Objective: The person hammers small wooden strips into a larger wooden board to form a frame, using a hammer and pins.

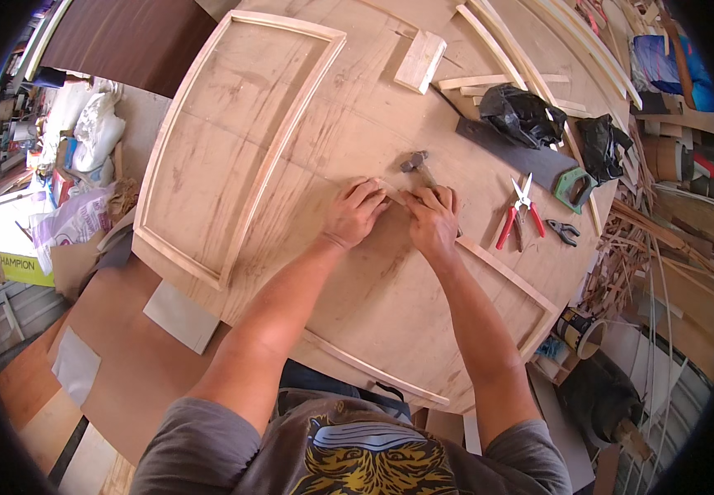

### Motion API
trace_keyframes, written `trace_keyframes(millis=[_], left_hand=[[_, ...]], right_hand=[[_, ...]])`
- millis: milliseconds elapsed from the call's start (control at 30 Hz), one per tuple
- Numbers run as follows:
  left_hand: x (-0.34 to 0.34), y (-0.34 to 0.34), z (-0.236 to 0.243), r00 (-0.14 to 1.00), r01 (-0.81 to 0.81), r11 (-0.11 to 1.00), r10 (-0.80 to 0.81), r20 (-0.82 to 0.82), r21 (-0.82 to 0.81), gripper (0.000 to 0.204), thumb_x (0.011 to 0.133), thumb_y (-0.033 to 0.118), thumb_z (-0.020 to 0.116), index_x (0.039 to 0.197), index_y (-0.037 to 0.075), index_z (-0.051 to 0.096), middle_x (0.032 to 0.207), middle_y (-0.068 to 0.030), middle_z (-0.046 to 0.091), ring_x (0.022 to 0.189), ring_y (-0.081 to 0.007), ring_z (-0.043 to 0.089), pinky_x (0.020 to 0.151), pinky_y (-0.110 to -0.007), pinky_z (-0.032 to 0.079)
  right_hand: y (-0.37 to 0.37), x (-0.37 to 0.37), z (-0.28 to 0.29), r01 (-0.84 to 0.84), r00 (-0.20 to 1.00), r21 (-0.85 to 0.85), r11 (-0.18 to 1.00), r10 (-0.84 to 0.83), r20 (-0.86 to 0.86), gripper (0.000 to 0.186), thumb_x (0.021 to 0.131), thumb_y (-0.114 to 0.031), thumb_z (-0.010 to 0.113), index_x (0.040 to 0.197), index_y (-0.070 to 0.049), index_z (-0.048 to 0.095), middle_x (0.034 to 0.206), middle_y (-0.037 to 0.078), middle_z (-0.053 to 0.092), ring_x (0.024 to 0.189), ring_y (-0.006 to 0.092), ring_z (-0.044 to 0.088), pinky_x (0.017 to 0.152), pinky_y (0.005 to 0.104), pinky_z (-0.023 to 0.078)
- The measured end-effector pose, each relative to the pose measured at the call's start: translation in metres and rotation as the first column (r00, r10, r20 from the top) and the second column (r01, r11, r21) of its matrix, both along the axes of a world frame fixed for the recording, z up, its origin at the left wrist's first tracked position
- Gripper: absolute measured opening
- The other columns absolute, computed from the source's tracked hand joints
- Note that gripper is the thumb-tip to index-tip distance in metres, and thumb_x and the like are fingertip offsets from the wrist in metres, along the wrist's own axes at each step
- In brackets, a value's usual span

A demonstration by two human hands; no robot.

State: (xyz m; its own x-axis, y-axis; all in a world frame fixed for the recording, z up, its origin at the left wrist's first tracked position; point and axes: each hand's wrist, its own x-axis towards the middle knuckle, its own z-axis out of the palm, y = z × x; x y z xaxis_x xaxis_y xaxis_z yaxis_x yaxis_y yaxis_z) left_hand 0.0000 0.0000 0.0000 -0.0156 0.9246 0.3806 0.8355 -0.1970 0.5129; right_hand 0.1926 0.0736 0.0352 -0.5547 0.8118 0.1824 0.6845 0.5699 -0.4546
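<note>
My left hand and my right hand meet over the middle of the plywood sheet, fingertips pinched close together. Between them is a small pale piece, too small to name. Just beyond my right hand lies a hammer, its handle running back beside that hand. At the left, a curved wooden frame rests on the sheet. Another strip of wooden moulding lies along the right near side, and a thin strip follows the edge closest to me.
Red-handled snips, pliers and a green-handled handsaw lie to the right. Black plastic bags sit partly over the saw. A wooden block and several wood strips are at the far side. Offcuts pile up beyond the right edge.
</note>
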Motion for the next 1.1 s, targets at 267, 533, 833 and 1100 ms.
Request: trace_keyframes(millis=[267, 533, 833, 1100], left_hand=[[0.007, 0.010, 0.009, 0.995, 0.096, 0.995, -0.096, 0.005, 0.020, 0.028, 0.081, 0.013, 0.080, 0.106, 0.001, 0.076, 0.124, -0.0087, 0.067, 0.119, -0.0290, 0.062, 0.097, -0.038, 0.055], [0.001, 0.005, 0.007, 0.988, 0.138, 0.990, -0.138, -0.068, 0.003, 0.026, 0.083, 0.010, 0.077, 0.109, 0.003, 0.073, 0.120, -0.0099, 0.069, 0.123, -0.0288, 0.060, 0.111, -0.044, 0.049], [0.003, 0.004, 0.009, 0.989, 0.105, 0.994, -0.108, -0.101, -0.037, 0.023, 0.088, 0.016, 0.076, 0.110, 0.007, 0.074, 0.119, -0.0073, 0.070, 0.122, -0.0263, 0.061, 0.115, -0.048, 0.045], [0.004, 0.005, 0.008, 0.994, 0.070, 0.998, -0.070, -0.088, -0.008, 0.018, 0.092, 0.018, 0.072, 0.108, 0.010, 0.075, 0.116, -0.0033, 0.069, 0.120, -0.0225, 0.061, 0.115, -0.044, 0.046]], right_hand=[[0.011, 0.007, 0.005, -0.064, 0.997, 0.050, 0.997, 0.063, 0.033, 0.032, 0.082, -0.012, 0.074, 0.113, -0.018, 0.080, 0.106, -0.002, 0.068, 0.113, 0.0250, 0.055, 0.113, 0.0527, 0.035], [0.004, 0.005, 0.002, -0.054, 0.996, 0.055, 0.997, 0.050, 0.072, 0.030, 0.083, -0.012, 0.074, 0.112, -0.019, 0.080, 0.107, -0.003, 0.068, 0.113, 0.0244, 0.055, 0.113, 0.0534, 0.035], [0.013, 0.017, 0.027, 0.299, 0.940, -0.073, 0.951, -0.281, 0.191, 0.032, 0.089, -0.026, 0.075, 0.117, -0.012, 0.068, 0.114, 0.009, 0.067, 0.110, 0.0307, 0.062, 0.095, 0.0475, 0.049], [0.017, 0.020, 0.048, 0.370, 0.929, -0.543, 0.754, -0.295, 0.223, 0.028, 0.097, -0.021, 0.068, 0.120, -0.007, 0.062, 0.098, 0.022, 0.073, 0.092, 0.0413, 0.072, 0.077, 0.0514, 0.053]])
